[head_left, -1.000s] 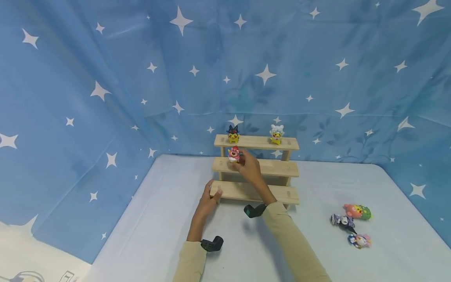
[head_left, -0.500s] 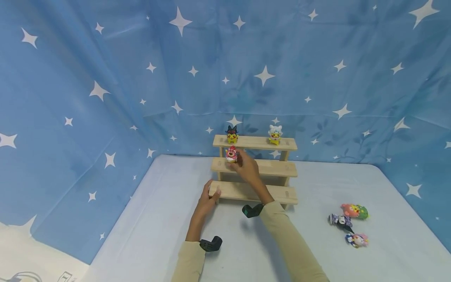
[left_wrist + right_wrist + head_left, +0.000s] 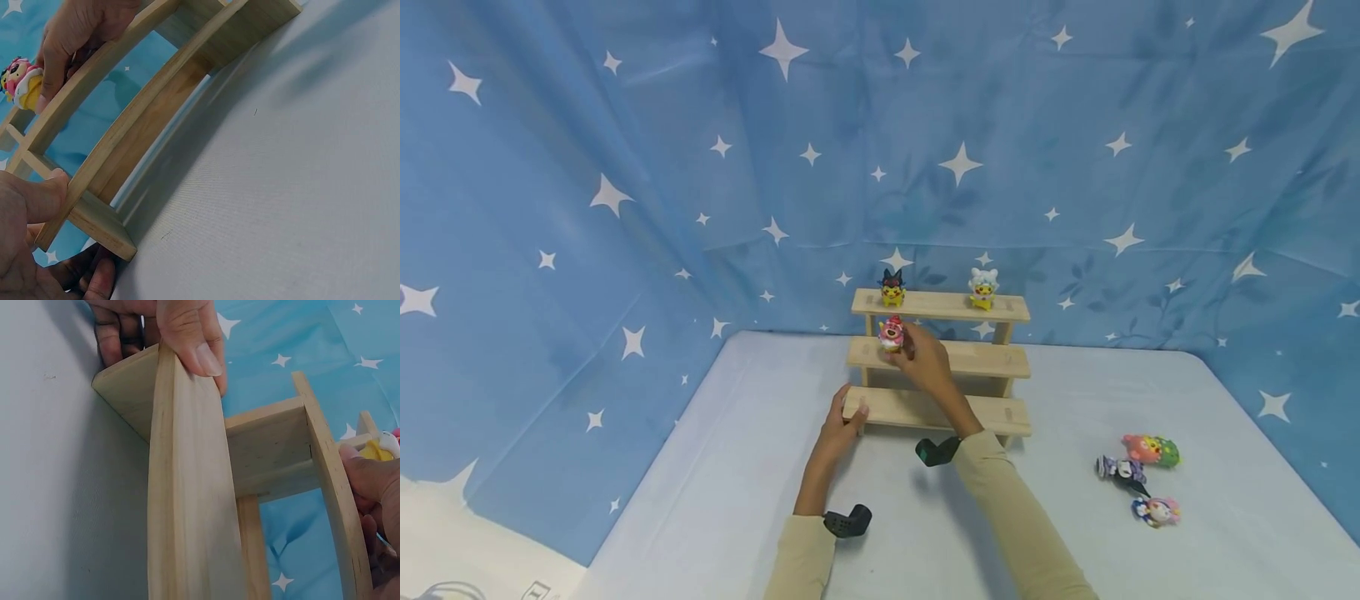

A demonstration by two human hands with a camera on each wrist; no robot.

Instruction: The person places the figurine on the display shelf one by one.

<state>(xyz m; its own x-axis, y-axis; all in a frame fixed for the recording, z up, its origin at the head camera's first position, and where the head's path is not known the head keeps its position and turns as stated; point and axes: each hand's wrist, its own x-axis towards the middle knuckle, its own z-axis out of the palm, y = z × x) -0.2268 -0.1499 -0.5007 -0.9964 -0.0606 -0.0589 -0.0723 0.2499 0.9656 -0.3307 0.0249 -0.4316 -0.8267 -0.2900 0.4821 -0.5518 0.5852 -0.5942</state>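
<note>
The right hand [image 3: 927, 360] pinches a small figurine with a red cap [image 3: 891, 335] between thumb and fingers, over the left part of the middle tier of a three-tier wooden stand [image 3: 917, 407]. The figurine sits at the ends of those fingers, on their left side, upright, with its front toward the head camera and most of its body showing past them. In the left wrist view the thumb lies against its yellow lower part, the pink and white upper part standing free of the grip; in the right wrist view the thumb hides much of it. Whether its base touches the tier I cannot tell. The left hand [image 3: 841, 429] grips the left end of the lowest tier, thumb on the board and the other fingers round the side support, well below the figurine. On the top tier stand a dark-eared yellow figurine [image 3: 892, 289], just behind and above the held one, and a white-hooded yellow figurine [image 3: 982, 289] toward the right end. Well to the right, on the pale worktop [image 3: 722, 467], lie an orange and green figurine [image 3: 1152, 450], a purple and black figurine [image 3: 1122, 472] and a pink and blue figurine [image 3: 1157, 511], near one another. A blue starry curtain [image 3: 625, 117] hangs behind.
</note>
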